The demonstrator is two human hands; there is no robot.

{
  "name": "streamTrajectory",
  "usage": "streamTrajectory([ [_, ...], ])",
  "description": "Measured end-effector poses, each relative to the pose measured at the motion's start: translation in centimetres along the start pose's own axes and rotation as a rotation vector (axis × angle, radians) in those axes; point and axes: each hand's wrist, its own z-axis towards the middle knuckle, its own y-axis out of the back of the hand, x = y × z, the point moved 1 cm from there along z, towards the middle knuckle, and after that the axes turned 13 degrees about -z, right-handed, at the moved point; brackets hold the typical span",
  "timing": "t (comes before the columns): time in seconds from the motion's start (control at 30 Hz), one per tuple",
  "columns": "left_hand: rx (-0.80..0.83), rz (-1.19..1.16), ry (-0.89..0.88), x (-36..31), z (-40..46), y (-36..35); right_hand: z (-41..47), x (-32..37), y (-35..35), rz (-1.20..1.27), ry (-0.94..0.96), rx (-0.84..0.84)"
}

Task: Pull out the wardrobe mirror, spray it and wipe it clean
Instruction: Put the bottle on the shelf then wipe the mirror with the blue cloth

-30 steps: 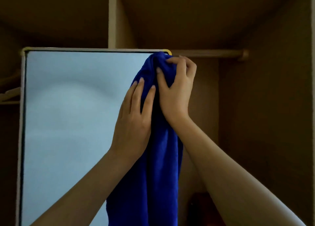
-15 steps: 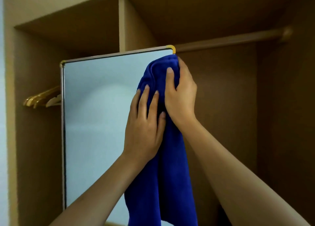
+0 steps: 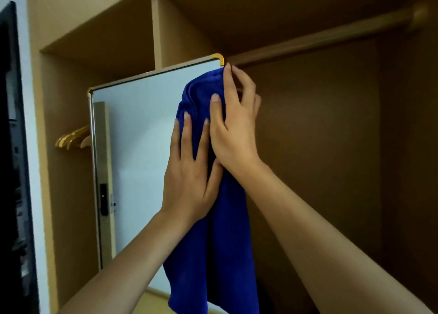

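Both hands [image 3: 189,178] press blue cloth [image 3: 213,230] against wardrobe [image 3: 94,41] mirror [image 3: 142,136].

Both hands [image 3: 189,171] raised, fingers flat.
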Motion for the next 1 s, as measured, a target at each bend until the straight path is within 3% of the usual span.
streamTrajectory([
  [0.13,0.024,-0.034,0.028,-0.8,0.0,0.2,-0.1,-0.2,0.4,0.051,0.015,0.039],
  [0.37,0.168,0.035,0.010,-1.2,-0.9,0.8,-0.8,-0.8,0.1,0.155,-0.009,-0.034],
  [0.73,0.197,0.072,-0.020,-1.0,-3.7,0.1,-4.0,-1.3,-0.3,0.180,0.005,-0.051],
  [1.0,0.255,0.030,-0.025,-1.0,-9.8,-0.7,-9.1,-1.9,-0.7,-0.007,0.052,0.226],
])
